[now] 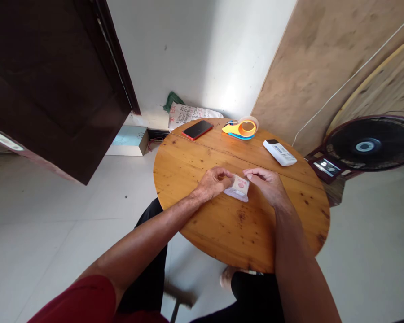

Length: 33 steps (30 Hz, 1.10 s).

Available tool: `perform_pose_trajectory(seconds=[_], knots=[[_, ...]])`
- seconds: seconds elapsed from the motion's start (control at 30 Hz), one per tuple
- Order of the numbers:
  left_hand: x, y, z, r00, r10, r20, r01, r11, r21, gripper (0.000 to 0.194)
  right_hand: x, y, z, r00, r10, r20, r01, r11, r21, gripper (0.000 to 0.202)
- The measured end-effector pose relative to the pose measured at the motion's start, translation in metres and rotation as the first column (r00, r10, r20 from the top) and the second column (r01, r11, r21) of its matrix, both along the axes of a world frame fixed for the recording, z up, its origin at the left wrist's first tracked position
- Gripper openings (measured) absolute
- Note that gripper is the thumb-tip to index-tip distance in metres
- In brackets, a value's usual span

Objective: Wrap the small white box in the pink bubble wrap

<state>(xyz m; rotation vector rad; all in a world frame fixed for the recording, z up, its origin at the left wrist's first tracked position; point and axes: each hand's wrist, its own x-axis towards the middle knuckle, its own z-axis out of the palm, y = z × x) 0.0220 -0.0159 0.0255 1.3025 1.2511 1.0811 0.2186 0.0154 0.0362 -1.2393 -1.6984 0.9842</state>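
A small whitish, block-shaped packet (pixel 241 185) with a pinkish-red print lies on the round wooden table (pixel 202 166), and a pale, film-like edge shows along its near side. My left hand (pixel 214 183) is closed at the packet's left end, thumb and fingers pinched on it. At the packet's upper right corner is my right hand (pixel 266 183), its thumb and forefinger brought together. Whatever may be between those right fingertips is too small to make out.
Toward the table's far edge lie a red-edged phone (pixel 197 129), an orange tape dispenser (pixel 240 128) and a white device (pixel 279 152) with a dark end. A black fan (pixel 370 143) stands to the right. A dark door (pixel 50 80) is at the left.
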Motion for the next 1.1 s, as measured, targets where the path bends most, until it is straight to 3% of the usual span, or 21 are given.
perform_pose_trajectory(seconds=[0.2,0.43,0.53,0.73,0.93,1.1], knots=[[-0.001,-0.003,0.002,0.995,-0.011,-0.103,0.020,0.996,0.086,0.020,-0.002,0.001,0.000,0.999,-0.039,0.013,0.039,0.998,0.040,0.018],[0.001,-0.004,-0.008,0.975,-0.042,-0.217,0.090,0.973,0.213,0.062,-0.009,-0.001,0.005,0.968,-0.187,-0.167,0.208,0.971,0.120,0.016],[0.000,-0.007,-0.005,0.968,-0.107,-0.225,0.165,0.953,0.255,0.073,-0.007,0.000,0.007,0.929,-0.163,-0.332,0.211,0.971,0.114,0.018],[-0.003,-0.014,0.010,0.951,-0.234,-0.201,0.281,0.927,0.249,0.064,0.000,0.004,0.009,0.872,-0.183,-0.455,0.233,0.971,0.057,0.018],[-0.004,-0.014,0.009,0.939,-0.285,-0.193,0.329,0.908,0.259,0.052,0.010,0.014,-0.002,0.825,-0.284,-0.489,0.325,0.946,-0.001,0.019],[-0.005,-0.015,0.011,0.940,-0.276,-0.201,0.316,0.926,0.207,0.045,0.018,0.019,-0.010,0.793,-0.365,-0.488,0.397,0.917,-0.040,0.024]])
